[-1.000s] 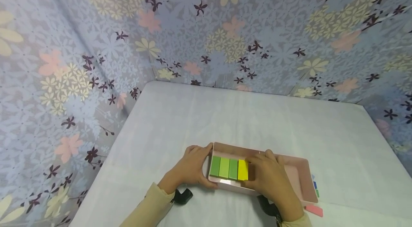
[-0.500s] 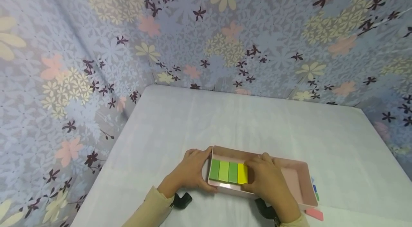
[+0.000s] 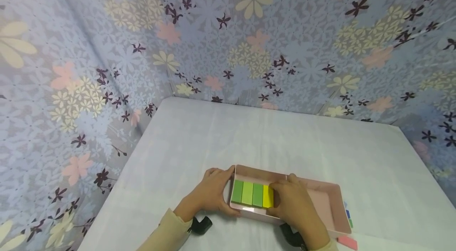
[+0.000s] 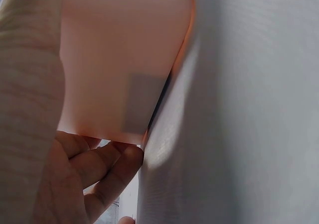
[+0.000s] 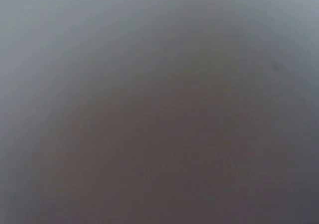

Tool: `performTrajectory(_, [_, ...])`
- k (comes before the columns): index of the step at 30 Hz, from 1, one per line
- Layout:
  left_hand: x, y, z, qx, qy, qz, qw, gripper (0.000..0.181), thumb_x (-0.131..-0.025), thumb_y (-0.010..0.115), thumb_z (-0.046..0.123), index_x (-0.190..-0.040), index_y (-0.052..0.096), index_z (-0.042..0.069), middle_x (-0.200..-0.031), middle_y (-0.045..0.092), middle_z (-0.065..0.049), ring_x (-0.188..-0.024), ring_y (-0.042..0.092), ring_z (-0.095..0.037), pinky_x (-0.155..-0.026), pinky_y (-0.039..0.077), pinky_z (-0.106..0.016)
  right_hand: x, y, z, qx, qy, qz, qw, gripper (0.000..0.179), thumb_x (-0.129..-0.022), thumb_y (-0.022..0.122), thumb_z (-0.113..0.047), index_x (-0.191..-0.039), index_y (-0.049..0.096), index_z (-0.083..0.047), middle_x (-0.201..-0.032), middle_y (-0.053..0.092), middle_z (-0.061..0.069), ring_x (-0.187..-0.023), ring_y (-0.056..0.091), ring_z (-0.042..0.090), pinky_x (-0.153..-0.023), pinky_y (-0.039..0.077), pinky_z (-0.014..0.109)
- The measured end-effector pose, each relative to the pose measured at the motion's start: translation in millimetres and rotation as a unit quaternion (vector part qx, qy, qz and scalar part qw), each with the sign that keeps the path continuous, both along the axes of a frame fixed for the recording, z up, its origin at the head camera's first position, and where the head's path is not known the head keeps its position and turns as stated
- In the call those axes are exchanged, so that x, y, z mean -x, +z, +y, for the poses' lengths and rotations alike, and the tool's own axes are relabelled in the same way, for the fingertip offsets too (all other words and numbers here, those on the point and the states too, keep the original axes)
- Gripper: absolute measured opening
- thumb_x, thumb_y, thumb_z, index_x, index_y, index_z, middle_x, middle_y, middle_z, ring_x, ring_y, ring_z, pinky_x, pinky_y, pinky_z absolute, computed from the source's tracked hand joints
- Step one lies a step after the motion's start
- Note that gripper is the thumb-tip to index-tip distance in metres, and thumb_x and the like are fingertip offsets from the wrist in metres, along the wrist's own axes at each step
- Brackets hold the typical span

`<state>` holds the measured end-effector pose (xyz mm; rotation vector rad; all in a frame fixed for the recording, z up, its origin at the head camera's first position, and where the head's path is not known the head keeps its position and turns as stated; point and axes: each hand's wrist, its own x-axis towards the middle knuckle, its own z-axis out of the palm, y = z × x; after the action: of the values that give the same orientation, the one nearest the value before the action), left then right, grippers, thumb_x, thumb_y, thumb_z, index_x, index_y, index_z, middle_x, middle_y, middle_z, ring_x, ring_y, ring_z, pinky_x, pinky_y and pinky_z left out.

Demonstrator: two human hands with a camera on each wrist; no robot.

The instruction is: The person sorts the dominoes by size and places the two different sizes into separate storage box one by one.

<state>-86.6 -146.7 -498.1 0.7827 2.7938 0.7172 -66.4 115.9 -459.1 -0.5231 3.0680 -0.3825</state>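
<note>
A long pink tray-like box (image 3: 324, 205) lies on the table in the head view. At its left end stand two green blocks (image 3: 237, 191) with a light green block (image 3: 247, 193) between them, side by side. Against their right side is a yellow block (image 3: 268, 196). My left hand (image 3: 212, 192) grips the box's left end, thumb at the near side and fingers at the far corner; the left wrist view shows fingers (image 4: 112, 169) against the box's end wall (image 4: 114, 59). My right hand (image 3: 297, 205) reaches into the box and pinches the yellow block. The right wrist view is a dark blur.
A pink piece (image 3: 347, 242) lies on the table by the box's near right corner. Small blue and green pieces (image 3: 348, 216) show just past its right end. Patterned cloth (image 3: 213, 45) hangs behind the white-covered table (image 3: 270, 140).
The head view has tilted slightly, so everything sits a little lower in it. My right hand has shifted slightly left over the yellow block; my left hand keeps its grip on the box.
</note>
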Motion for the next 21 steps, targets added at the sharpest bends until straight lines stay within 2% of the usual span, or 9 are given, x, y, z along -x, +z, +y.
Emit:
performTrajectory(7, [-0.3, -2.1, 1.1, 0.002, 0.0, 0.002, 1.0, 0.137, -0.059, 0.079, 0.08, -0.159, 0.025, 0.003, -0.152, 0.05, -0.003, -0.129, 0.05, -0.018, -0.118, 0.027, -0.049, -0.6, -0.4, -1.5, -0.009, -0.009, -0.027, 0.9996, 0.061, -0.054, 0.097, -0.038, -0.104, 0.077, -0.008, -0.1, 0.075, -0.001, -0.086, 0.045, 0.017, -0.08, 0.044, 0.036])
performTrajectory(16, [-2.9, -1.4, 2.2, -0.001, -0.001, 0.009, 1.0, 0.135, -0.059, 0.08, 0.078, -0.158, 0.027, 0.002, -0.149, 0.052, -0.003, -0.129, 0.05, -0.018, -0.118, 0.027, -0.048, -3.0, 0.8, 1.3, -0.013, -0.014, -0.038, 0.9991, 0.074, -0.054, 0.097, -0.045, -0.115, 0.075, -0.008, -0.113, 0.074, 0.003, -0.096, 0.051, 0.021, -0.091, 0.046, 0.044])
performTrajectory(21, [-3.0, -0.9, 2.7, 0.0, 0.0, 0.014, 0.9999, 0.136, -0.059, 0.08, 0.079, -0.158, 0.027, 0.002, -0.148, 0.052, -0.003, -0.129, 0.05, -0.018, -0.118, 0.027, -0.048, -2.1, 3.2, 1.9, -0.015, -0.018, -0.046, 0.9987, 0.075, -0.055, 0.097, -0.047, -0.116, 0.075, -0.009, -0.113, 0.073, 0.002, -0.095, 0.049, 0.02, -0.09, 0.046, 0.045])
